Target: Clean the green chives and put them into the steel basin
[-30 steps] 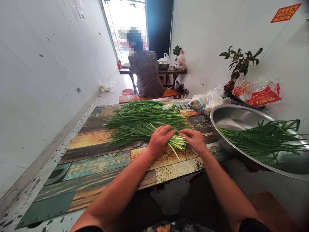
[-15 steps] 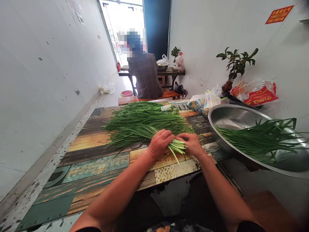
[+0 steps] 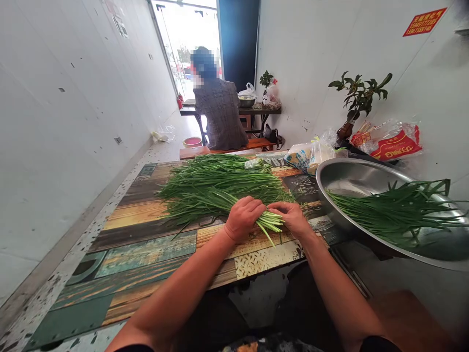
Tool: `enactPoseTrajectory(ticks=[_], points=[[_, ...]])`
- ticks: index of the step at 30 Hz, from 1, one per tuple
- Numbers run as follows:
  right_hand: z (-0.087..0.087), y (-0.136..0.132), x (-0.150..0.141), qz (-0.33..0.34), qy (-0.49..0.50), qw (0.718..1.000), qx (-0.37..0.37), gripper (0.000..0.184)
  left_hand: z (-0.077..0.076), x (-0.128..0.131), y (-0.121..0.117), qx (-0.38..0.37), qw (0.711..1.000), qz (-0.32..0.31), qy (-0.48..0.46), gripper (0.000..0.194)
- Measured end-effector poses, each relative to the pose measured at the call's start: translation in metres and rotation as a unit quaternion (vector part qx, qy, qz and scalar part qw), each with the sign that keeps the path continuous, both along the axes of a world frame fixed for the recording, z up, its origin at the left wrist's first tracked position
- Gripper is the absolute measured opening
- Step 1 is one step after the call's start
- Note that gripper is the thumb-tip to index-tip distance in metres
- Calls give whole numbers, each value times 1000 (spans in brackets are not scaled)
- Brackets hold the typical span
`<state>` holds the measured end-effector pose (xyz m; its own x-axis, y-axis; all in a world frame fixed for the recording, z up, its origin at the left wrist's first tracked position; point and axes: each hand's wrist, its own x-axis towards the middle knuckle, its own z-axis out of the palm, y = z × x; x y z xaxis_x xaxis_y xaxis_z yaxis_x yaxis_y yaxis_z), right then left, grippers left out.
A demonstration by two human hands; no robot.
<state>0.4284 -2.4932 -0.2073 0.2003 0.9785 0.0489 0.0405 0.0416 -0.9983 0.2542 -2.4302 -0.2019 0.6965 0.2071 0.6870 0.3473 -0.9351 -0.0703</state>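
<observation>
A bunch of garlic chives (image 3: 271,223) is gripped in my left hand (image 3: 245,217), its pale cut ends pointing right and its leaves trailing left. Beside those ends, my right hand (image 3: 292,218) pinches at the stems with thumb and forefinger; its fingertips are partly hidden. Behind both hands a large heap of garlic chives (image 3: 216,181) lies across the wood-patterned table (image 3: 146,249). More garlic chives (image 3: 399,210) rest in a wide steel basin (image 3: 331,208) to the right, some leaves hanging over its rim.
Plastic bags (image 3: 315,154) and a red package (image 3: 399,145) lie behind the basin, near a potted plant (image 3: 361,98). Stem scraps (image 3: 304,186) are scattered right of the heap. A person (image 3: 222,115) sits facing away on a bench (image 3: 258,143) at another table.
My hands stay in almost the same place, with only slight finger movement at the stem ends. The seated person's head has shifted a little.
</observation>
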Motion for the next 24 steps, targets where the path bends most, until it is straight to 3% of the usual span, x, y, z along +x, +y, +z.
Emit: enactPoseTrajectory(ticks=[4,8,11,13,16,18,21,24], points=[[-2,4,-5,-20,67,998,8,25,1,0,0,9,1000,-3,7,29],[-8,11,2,-110,111,987,50,28,-2,-1,2,17,1000,16,-18,25],[-12,14,16,-194,32,978,65,30,-5,-2,4,27,999,19,-43,20],[-13,12,23,-216,-35,973,70,37,-6,-2,4,29,998,16,-51,19],[-8,5,24,-196,-110,972,64,46,-4,-1,3,31,998,13,-58,18],[-2,0,17,-153,-129,979,45,37,-2,0,2,32,997,8,-66,17],[3,-1,4,-84,-58,995,14,29,-1,0,1,32,997,-2,-72,15],[1,4,-7,-72,62,995,-3,31,-1,-2,1,33,997,-11,-72,14]])
